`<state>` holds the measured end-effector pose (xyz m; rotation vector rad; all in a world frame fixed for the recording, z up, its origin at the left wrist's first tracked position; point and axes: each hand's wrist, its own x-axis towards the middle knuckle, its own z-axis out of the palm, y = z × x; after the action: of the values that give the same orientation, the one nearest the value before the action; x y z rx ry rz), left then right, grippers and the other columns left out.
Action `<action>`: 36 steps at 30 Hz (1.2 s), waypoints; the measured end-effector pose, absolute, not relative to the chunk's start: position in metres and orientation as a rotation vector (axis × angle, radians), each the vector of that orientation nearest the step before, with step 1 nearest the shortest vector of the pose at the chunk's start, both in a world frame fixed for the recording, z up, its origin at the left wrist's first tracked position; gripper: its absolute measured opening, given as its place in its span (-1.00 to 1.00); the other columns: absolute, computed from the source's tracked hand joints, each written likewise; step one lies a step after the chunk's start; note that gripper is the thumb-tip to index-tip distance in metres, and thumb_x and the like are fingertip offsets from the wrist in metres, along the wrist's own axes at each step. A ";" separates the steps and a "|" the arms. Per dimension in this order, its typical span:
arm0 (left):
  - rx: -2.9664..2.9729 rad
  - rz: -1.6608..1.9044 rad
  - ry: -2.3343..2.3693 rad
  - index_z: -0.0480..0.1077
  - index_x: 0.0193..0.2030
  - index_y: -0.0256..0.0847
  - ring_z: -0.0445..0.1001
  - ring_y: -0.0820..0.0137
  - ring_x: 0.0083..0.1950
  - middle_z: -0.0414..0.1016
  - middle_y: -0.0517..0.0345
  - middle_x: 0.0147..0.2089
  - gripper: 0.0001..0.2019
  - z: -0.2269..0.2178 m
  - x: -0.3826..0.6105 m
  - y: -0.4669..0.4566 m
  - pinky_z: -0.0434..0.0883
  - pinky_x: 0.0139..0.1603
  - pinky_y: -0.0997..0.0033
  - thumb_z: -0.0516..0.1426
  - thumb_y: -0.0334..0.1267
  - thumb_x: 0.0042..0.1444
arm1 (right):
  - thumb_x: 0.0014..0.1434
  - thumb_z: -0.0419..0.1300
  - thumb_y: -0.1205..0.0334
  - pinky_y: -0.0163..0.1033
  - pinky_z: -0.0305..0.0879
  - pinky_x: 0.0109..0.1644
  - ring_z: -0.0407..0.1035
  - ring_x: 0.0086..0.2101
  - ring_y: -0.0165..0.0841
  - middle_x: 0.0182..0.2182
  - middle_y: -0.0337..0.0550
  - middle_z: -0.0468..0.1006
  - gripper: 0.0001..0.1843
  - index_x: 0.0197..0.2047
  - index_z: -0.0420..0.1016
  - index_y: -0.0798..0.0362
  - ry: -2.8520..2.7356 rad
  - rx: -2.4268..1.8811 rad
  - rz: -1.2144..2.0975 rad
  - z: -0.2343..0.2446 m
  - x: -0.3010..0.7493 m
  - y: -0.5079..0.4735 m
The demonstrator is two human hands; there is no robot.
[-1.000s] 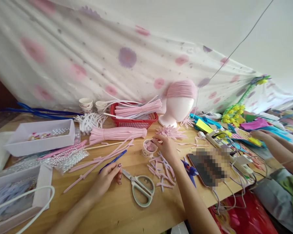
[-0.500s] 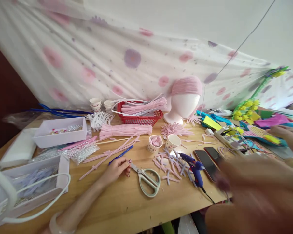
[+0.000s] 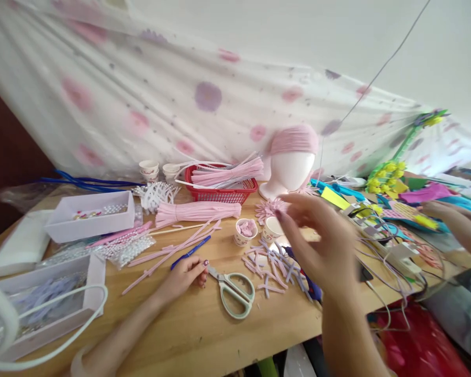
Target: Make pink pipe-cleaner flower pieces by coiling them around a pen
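My left hand (image 3: 186,276) rests on the table with its fingers curled in a pinch at the blade end of the scissors (image 3: 237,296). Whatever lies between those fingers is hidden. The pale-handled scissors lie flat, and a blue pen (image 3: 190,252) is just behind the hand. Slightly blurred, my right hand (image 3: 322,238) hangs in the air, thumb and forefinger apart, with nothing visible between them. Below and left of it lie short pink and lilac fuzzy stem pieces (image 3: 272,269). It partly covers a blue glue gun (image 3: 314,289) and a paper cup (image 3: 272,229).
A cup of pink pieces (image 3: 246,230), a bundle of pink stems (image 3: 198,211) and a red basket (image 3: 220,195) stand farther back. A foam head (image 3: 292,167) wears pink wrapping. White boxes (image 3: 90,222) are left; a power strip (image 3: 404,259) and another person's arm (image 3: 451,220) are right.
My right hand has swung from the lower right up and leftward, over the glue gun and toward the cups. My left hand stays by the scissors. The view has turned slightly right.
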<state>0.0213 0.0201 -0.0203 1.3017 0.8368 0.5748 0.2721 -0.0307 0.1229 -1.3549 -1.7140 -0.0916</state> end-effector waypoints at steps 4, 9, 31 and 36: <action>1.373 0.589 0.841 0.29 -0.46 -0.21 0.37 0.43 -0.52 0.34 0.25 -0.54 -0.61 -0.018 0.023 0.017 0.42 -0.40 0.36 0.08 0.12 0.04 | 0.14 0.15 0.37 -0.24 0.34 -0.32 0.46 -0.40 -0.34 -0.27 -0.08 0.60 -0.83 -0.21 0.54 0.07 -1.795 -1.797 0.039 0.090 0.280 0.010; 1.538 0.659 0.933 0.36 -0.39 -0.21 0.37 0.42 -0.51 0.40 0.21 -0.47 -0.69 -0.002 0.011 0.017 0.36 -0.41 0.40 0.06 0.01 0.12 | 0.03 0.19 0.43 -0.27 0.28 -0.29 0.46 -0.42 -0.31 -0.46 -0.17 0.62 -0.85 -0.38 0.58 0.04 -1.895 -1.844 0.119 0.059 0.290 0.026; 2.347 0.603 1.741 0.35 -0.08 -0.21 0.59 0.19 -0.21 0.59 -0.04 -0.17 -0.72 0.004 -0.037 0.060 0.38 -0.29 0.34 -0.15 -0.30 0.30 | 0.29 0.02 0.35 -0.19 0.27 -0.09 0.38 -0.13 -0.18 -0.17 0.06 0.51 -0.85 -0.17 0.41 0.11 -2.596 -1.595 0.150 0.015 0.161 0.029; 2.087 1.072 1.559 0.36 -0.14 -0.18 0.57 0.30 -0.30 0.59 0.09 -0.27 -0.76 0.008 -0.038 0.059 0.43 -0.28 0.41 -0.09 -0.20 0.26 | 0.35 -0.04 0.06 -0.27 0.22 -0.38 0.50 -0.37 -0.20 -0.36 -0.03 0.60 -0.67 0.02 0.32 0.10 -2.421 -1.850 0.388 0.027 0.143 0.026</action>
<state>-0.0376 0.0589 0.0078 2.0873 1.5594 1.0718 0.1433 0.0258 0.0266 -1.8504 -2.4215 0.3881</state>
